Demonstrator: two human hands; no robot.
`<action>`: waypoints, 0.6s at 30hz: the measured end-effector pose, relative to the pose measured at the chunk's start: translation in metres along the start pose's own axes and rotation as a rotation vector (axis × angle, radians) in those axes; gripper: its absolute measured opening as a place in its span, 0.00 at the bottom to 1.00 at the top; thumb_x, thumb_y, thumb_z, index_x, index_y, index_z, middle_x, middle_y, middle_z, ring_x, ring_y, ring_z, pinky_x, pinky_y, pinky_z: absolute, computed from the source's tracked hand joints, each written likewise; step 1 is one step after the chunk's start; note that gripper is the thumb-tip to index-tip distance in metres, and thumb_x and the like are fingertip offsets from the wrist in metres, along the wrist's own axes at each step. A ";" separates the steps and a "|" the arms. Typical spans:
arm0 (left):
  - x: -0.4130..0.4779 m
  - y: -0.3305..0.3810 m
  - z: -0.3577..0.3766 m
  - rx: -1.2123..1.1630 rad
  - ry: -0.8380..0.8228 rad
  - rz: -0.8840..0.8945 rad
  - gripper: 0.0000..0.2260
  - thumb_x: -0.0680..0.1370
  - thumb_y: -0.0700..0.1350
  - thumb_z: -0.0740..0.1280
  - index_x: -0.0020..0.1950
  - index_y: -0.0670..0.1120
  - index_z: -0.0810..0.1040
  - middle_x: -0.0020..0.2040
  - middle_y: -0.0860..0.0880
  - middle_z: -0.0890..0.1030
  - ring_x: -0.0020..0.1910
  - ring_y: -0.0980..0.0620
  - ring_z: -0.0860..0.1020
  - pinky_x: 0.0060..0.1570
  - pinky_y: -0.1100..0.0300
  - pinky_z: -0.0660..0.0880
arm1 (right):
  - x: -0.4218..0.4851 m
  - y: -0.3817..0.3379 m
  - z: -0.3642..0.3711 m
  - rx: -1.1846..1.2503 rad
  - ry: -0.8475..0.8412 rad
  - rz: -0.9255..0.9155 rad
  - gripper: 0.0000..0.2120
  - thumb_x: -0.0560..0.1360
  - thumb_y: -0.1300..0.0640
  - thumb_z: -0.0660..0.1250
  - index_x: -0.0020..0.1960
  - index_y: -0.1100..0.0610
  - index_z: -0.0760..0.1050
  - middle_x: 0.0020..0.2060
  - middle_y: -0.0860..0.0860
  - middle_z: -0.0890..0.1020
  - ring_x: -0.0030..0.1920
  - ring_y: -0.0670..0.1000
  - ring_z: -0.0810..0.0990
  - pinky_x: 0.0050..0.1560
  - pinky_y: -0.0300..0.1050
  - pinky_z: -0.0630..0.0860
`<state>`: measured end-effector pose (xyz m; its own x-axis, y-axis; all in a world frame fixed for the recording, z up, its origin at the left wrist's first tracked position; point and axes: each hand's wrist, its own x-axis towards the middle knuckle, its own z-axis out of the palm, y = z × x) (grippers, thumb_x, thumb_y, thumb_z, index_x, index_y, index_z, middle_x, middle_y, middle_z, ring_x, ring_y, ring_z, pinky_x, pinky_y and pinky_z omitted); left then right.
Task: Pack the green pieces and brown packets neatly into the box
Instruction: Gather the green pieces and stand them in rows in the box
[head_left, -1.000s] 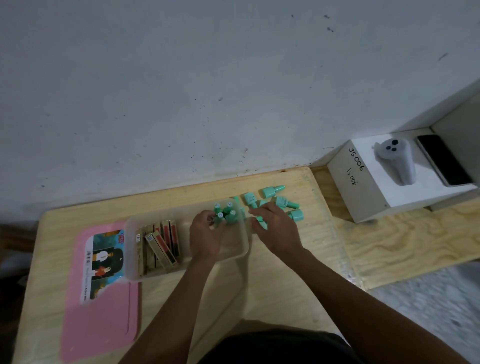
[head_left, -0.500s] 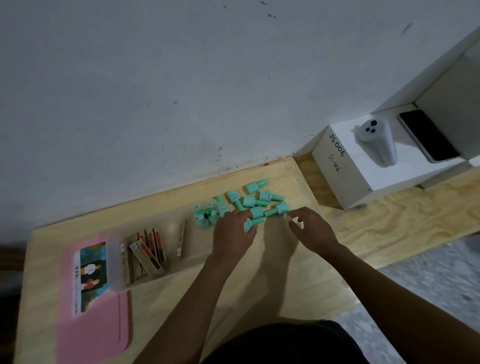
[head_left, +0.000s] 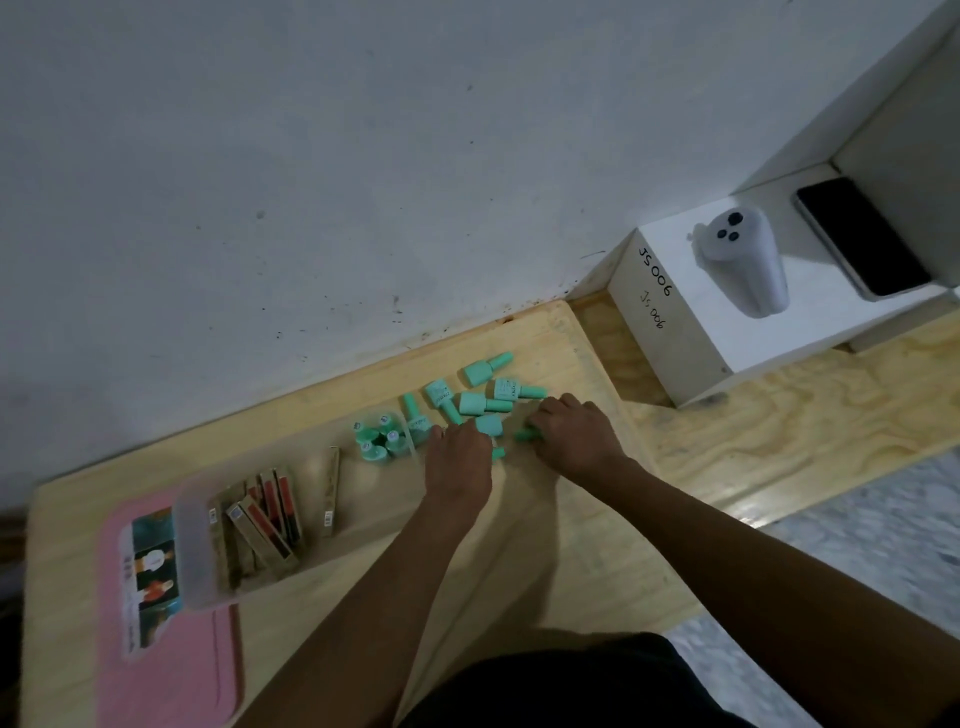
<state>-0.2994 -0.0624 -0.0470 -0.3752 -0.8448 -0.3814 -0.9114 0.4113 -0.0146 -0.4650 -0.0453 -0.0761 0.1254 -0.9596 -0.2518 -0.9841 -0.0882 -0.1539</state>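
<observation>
In the head view, the box (head_left: 188, 545) lies slantwise on the left half of the bench (head_left: 519, 545). Its left end rests on a pink mat (head_left: 171, 654) that reaches toward the bench's near left corner. The brown packets (head_left: 260, 519) are bunched at the box's left end, and 1 single packet (head_left: 331, 491) stands apart from them. A cluster of green pieces (head_left: 376, 439) stands upright in the box's far right corner, with bare box floor between it and the single packet.

The loose pieces (head_left: 475, 402) lie scattered near the bench's far right corner, close to the wall edge. Your 2 hands are just beside them:

- Your left hand (head_left: 457, 460) curls down at the box's right end, gripping a green piece (head_left: 497, 453) whose end pokes out.
- Your right hand (head_left: 571, 436) has its fingers curled round another piece (head_left: 524, 434).

Bare wood runs from the box to the bench's near edge, crossed only by your forearms. Beyond the right edge stands a white block (head_left: 675, 353).
</observation>
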 end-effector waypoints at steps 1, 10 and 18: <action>0.000 0.001 0.002 0.014 -0.013 -0.001 0.10 0.78 0.41 0.62 0.55 0.46 0.79 0.56 0.46 0.79 0.57 0.45 0.76 0.60 0.50 0.66 | -0.002 0.001 0.000 0.009 -0.019 0.013 0.15 0.77 0.51 0.63 0.62 0.52 0.77 0.58 0.52 0.79 0.56 0.52 0.75 0.52 0.48 0.73; -0.017 -0.010 -0.008 -0.720 0.100 -0.093 0.10 0.75 0.49 0.68 0.52 0.46 0.82 0.49 0.48 0.83 0.45 0.50 0.80 0.45 0.58 0.75 | -0.035 -0.006 -0.024 0.994 0.091 0.432 0.12 0.79 0.55 0.64 0.61 0.55 0.78 0.50 0.48 0.83 0.48 0.46 0.81 0.46 0.34 0.78; -0.059 -0.066 -0.046 -1.456 0.188 -0.247 0.09 0.71 0.49 0.74 0.50 0.49 0.85 0.42 0.56 0.85 0.40 0.64 0.82 0.38 0.72 0.74 | -0.055 -0.066 -0.079 2.060 0.078 0.457 0.09 0.80 0.63 0.61 0.55 0.62 0.78 0.51 0.59 0.85 0.52 0.55 0.84 0.53 0.47 0.80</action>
<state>-0.2244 -0.0551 0.0189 -0.1022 -0.9179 -0.3833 -0.2753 -0.3442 0.8976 -0.4172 -0.0082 0.0234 -0.0841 -0.8340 -0.5453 0.5949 0.3970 -0.6989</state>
